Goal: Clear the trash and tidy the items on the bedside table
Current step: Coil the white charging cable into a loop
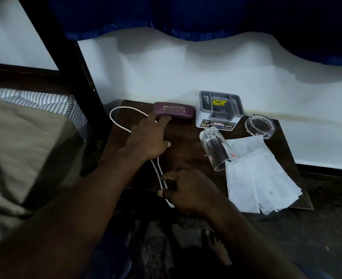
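At the near edge of the dark wooden bedside table (186, 146), the right hand (188, 190) pinches the thin white charging cable (157, 168) between thumb and curled fingers, with the cable's end hanging just over that edge. From this grip the doubled cable runs away toward the far left corner, so its long axis lies near to far. It passes under the left hand (146, 137), which lies flat with its fingers straight. Beyond that hand the cable opens into a loop near the left edge, and the left hand is the nearer to it.

Crumpled white paper sheets (256, 178) overhang the near right corner. A clear glass tumbler (214, 148) lies on its side, touching them. At the far edge, the left fingertips reach the purple oblong spectacle case (174, 110).
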The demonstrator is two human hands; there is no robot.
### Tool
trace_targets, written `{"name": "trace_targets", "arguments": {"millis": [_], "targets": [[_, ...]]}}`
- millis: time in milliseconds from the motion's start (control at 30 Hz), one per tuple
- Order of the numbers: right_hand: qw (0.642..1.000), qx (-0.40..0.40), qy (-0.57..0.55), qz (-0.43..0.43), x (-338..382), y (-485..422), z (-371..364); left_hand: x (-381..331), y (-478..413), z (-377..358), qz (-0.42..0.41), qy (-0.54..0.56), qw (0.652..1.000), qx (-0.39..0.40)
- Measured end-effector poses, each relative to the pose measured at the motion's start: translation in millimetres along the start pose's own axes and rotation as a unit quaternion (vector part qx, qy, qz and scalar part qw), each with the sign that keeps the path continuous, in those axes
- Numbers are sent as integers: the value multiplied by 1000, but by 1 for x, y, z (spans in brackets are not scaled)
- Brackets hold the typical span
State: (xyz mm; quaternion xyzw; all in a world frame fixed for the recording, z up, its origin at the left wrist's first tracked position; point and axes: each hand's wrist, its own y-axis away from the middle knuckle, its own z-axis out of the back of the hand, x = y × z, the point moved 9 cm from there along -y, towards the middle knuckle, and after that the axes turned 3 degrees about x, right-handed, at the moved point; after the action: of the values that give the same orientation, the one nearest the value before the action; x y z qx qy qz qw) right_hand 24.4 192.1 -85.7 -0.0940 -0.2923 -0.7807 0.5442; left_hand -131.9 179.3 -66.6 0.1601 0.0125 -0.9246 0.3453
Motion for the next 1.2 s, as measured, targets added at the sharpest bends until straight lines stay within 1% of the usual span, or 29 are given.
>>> {"name": "trace_targets", "arguments": {"millis": [200,400,500,567,667,733,833,1000,1133,1200], "targets": [[1000,3,26,7,9,5,-3,-23,47,-2,-48,5,999,10],[999,28,41,0,14,18,-12,-19,96,-1,-44,58,997,7],[999,29,45,-6,15,25,-14,-19,112,-4,-47,63,997,11],[998,34,54,-5,15,31,-18,-17,119,-11,-38,67,996,34],[998,36,51,-7,9,36,-24,-15,123,-27,-24,51,993,103],[998,32,47,-4,6,37,-27,-18,119,-36,-40,19,988,147],[999,13,39,11,4,38,-26,-23,109,-37,-62,-15,983,175],[999,-5,32,35,4,30,-21,-20,91,-33,-80,-99,979,162],[999,-12,13,38,3,23,-16,-20,82,-28,-92,-111,982,121],[999,-15,-9,36,3,22,-13,-21,80,-29,-97,-114,982,114]]}}
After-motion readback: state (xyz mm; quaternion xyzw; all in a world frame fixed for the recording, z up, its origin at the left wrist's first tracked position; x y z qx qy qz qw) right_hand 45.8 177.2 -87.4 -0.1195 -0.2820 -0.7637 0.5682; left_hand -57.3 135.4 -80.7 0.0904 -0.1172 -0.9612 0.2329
